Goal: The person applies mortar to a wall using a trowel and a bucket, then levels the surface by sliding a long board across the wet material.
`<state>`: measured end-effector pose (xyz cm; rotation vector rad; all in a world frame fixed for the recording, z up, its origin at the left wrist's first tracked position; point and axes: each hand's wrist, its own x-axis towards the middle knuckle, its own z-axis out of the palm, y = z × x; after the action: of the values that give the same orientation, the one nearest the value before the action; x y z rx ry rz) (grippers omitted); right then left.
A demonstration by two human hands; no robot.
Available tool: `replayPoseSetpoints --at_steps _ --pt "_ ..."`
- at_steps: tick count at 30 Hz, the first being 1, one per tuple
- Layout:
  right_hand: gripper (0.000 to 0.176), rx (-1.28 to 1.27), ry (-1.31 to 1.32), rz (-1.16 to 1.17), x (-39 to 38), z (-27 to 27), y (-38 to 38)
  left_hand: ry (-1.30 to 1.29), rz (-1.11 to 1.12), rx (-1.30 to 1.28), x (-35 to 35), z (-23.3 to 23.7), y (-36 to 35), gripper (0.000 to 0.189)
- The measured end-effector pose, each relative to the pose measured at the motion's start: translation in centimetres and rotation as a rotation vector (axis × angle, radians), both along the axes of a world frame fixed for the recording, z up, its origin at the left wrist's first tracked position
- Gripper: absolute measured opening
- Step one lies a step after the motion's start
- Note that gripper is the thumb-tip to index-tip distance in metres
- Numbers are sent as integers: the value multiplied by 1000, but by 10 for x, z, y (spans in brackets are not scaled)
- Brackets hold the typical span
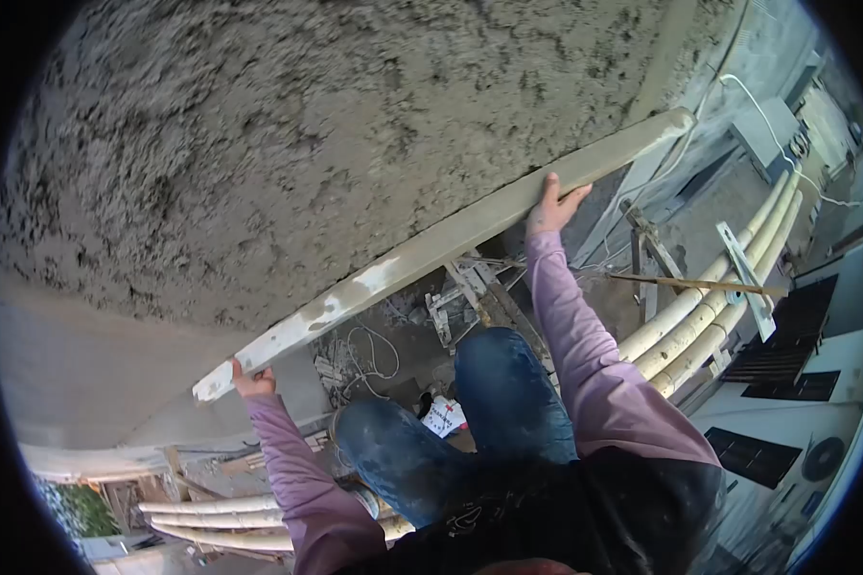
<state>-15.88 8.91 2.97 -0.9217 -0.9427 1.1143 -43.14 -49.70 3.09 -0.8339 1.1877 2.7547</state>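
Pressing a long straightedge (431, 251) flat against the wall (259, 144), we grip it at two points. The wall carries rough grey plaster over most of its face, and a smoother band runs along its lower left edge. The straightedge lies diagonally on the wall, with its low end near the lower left edge and its high end toward the upper right corner.

Our left hand (252, 381) is at the low end. Its fingers are closed on the straightedge from below, and the fingertips are hidden behind it. The purple left sleeve (297, 470) runs down from the hand toward the bottom of the view.

Between the arms, our knees (489, 383), in blue jeans, point toward the wall. Loose cable (379, 350) lies beyond them.

Our right hand (553, 206) is past the middle of the straightedge, well apart from the left hand. Its fingers are hooked together over the upper edge and its thumb is spread to the side, so the hand is clamped on the straightedge.

To the right, pale poles (710, 307) run as a bundle away from the wall. A metal bracket (746, 278) lies across them.
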Motion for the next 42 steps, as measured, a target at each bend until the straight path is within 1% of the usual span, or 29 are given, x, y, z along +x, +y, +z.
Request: replayPoseSetpoints --at_steps 1,2,3,4,6,7,11,12,14,16,17,19,20,21,22,23,25,26,29,30,33,34,36,37,38,41,42 --pt "91 77 -13 -28 -9 -10 -7 -10 10 11 -11 -1 -12 53" --pt "91 55 -26 -48 -15 -9 -14 -23 10 -3 -22 -6 -24 52" --pt "90 122 95 -69 -25 -18 -8 13 -4 -62 -25 -11 -29 50" --pt "90 104 145 -93 -24 4 -13 4 19 -28 -27 -10 -30 45" --pt "90 157 136 -165 -26 26 5 24 -29 -9 -13 2 -17 45" --pt "90 180 126 -192 -25 35 11 -1 -19 -6 -5 12 -6 46" --pt "89 218 3 -281 -14 96 49 28 -19 40 8 35 25 42" --pt "88 201 2 -268 -8 124 53 38 -18 46 15 43 34 42" --pt "93 263 113 -204 -2 177 74 35 -19 63 24 62 48 42" --pt "93 299 67 -225 3 252 93 13 -33 102 26 87 70 42" --pt "93 286 48 -221 12 292 94 65 -52 115 38 113 84 40" --pt "92 291 42 -205 22 367 111 69 -47 174 55 170 108 42" --pt "92 296 40 -186 26 394 123 126 -68 175 50 181 111 36" --pt "91 304 29 -194 30 421 124 213 -121 138 54 192 116 38" --pt "90 305 18 -204 32 437 125 260 -200 95 64 210 125 45" --pt "89 292 16 -194 31 438 129 305 -283 53 80 223 130 52" --pt "88 284 21 -188 32 440 131 218 -434 73 116 231 125 61" --pt "88 266 41 -147 35 440 128 187 -519 89 123 231 125 65" --pt "89 254 11 -205 30 440 136 378 -255 125 107 185 113 72" --pt "92 244 7 -190 32 442 129 442 -218 132 107 187 118 69" --pt "95 190 0 -176 33 443 101 518 -231 151 88 189 118 65" --pt "95 200 -42 -188 31 440 91 513 -191 129 92 191 123 63" --pt "97 220 -123 -205 20 428 74 556 -188 112 101 191 128 64" --pt "98 255 -95 -191 18 431 69 577 -178 100 105 191 129 64" --pt "99 278 -72 -172 20 429 67 589 -221 87 109 190 128 70" --pt "104 299 -22 -182 18 425 76 389 -117 166 106 193 122 75" --pt "105 301 -23 -177 19 424 75 264 -75 207 89 185 115 70"
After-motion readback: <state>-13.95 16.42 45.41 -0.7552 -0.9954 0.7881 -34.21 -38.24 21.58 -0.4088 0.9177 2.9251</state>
